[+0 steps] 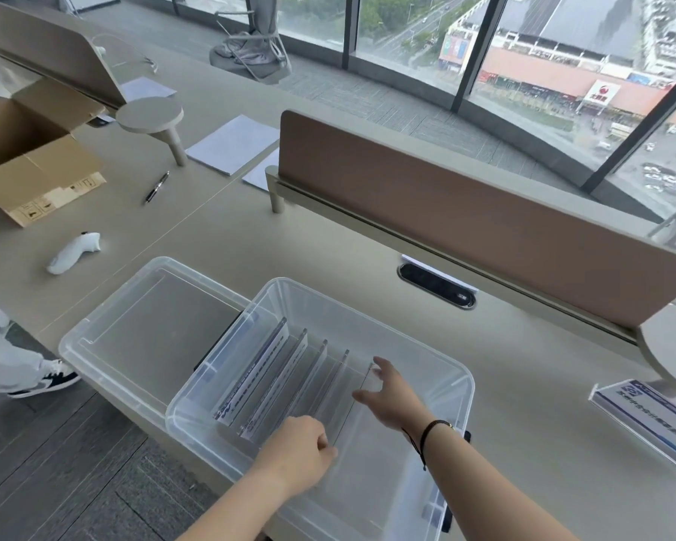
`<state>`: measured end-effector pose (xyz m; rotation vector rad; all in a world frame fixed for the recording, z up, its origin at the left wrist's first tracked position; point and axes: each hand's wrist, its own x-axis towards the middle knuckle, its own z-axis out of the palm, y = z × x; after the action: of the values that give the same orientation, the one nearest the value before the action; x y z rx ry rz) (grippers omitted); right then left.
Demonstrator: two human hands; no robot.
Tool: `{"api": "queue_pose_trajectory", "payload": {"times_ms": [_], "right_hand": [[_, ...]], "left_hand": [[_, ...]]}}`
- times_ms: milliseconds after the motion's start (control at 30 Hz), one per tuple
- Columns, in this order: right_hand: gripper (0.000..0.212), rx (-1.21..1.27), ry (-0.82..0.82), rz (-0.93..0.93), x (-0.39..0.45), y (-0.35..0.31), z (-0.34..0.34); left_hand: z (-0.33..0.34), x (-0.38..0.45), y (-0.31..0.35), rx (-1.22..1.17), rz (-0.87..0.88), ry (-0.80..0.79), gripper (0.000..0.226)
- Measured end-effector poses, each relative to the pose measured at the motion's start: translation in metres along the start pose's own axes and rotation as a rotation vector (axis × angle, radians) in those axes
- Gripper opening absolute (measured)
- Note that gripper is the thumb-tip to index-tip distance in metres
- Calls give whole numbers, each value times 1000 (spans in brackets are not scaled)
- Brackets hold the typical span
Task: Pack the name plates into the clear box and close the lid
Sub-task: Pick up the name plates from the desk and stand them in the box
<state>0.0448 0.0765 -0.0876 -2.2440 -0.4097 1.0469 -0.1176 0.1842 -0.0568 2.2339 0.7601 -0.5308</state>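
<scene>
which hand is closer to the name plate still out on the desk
Right. The right hand is in the box, on the side toward that name plate; the left hand is farther away.

Single wide head view, mine, tilted forward-down, close over clear plastic box (pixel 438 369) on beige desk (pixel 523 384)

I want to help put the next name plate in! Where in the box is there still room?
The clear box has bare floor right of the right hand, up to its right wall. Its left side is crowded: name plates stand in a row, both hands on the rightmost one, left hand at the near end. The lid lies beside the box.
</scene>
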Motion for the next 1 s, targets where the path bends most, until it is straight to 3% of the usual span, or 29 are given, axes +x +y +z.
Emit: {"api": "queue_pose_trajectory", "payload": {"times_ms": [200,367,500,1000], "right_hand": [[73,68,63,1,-28,1,-12],[37,95,131,-7,-67,-1,-20],[20,168,222,5,-104,8,-22],[7,346,649,121,-239,85,-85]], "left_hand": [[-25,-5,16,-63,182,106,24],[-36,-15,21,-37,288,124,18],[-39,-22,27,-37,370,88,18],[7,-47,155,112,680,-13,17]]}}
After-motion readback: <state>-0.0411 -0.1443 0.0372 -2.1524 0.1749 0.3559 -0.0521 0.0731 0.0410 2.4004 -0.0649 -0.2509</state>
